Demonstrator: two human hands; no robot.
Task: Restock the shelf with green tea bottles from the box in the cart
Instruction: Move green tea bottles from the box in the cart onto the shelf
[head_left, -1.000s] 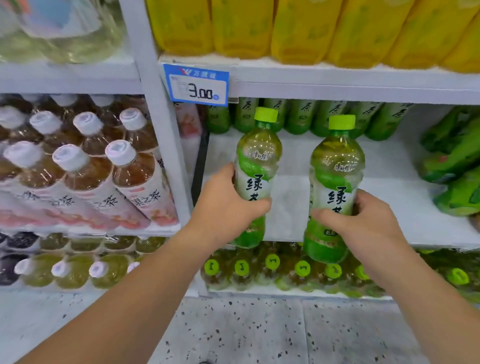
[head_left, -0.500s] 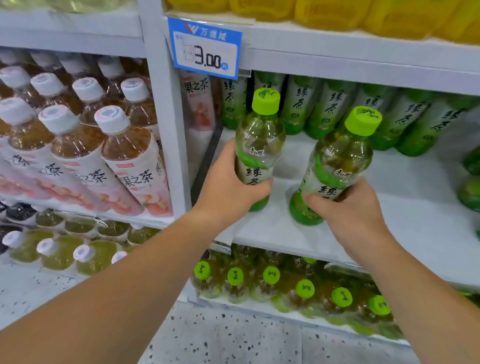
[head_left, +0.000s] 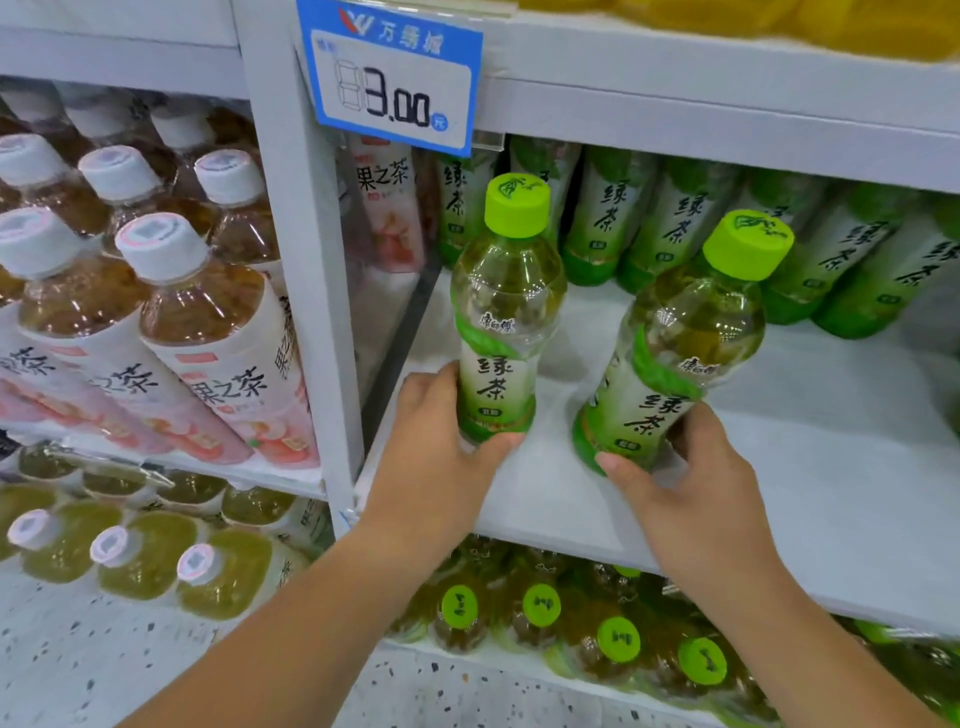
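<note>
**Bottles going onto the green tea shelf, one in each hand**

Hands come nearest. The left hand (head_left: 436, 457) is closed around the lower label of the left bottle (head_left: 501, 317), which stands upright close to the left end of the shelf (head_left: 779, 467). The right hand (head_left: 696, 493) is clamped on the base of the right bottle (head_left: 680, 353), which leans to the right with its cap tilted away. Whether either base already touches the board cannot be told.

To do this step well, I judge, the tilted bottle should be brought upright before release. Both should then be slid back to meet the standing row, labels facing out, with the fingers kept low so the tops do not knock the price tag (head_left: 392, 73) hanging above.

Counted: two green tea bottles in hand. Behind them, the back row (head_left: 675, 228) shows about six green tea bottles; those at the right edge blur and more may be cut off. One pink-labelled bottle (head_left: 387, 208) stands at the row's left end. The wide stretch of board between hands and row is bare. The box and cart are out of view.
</note>
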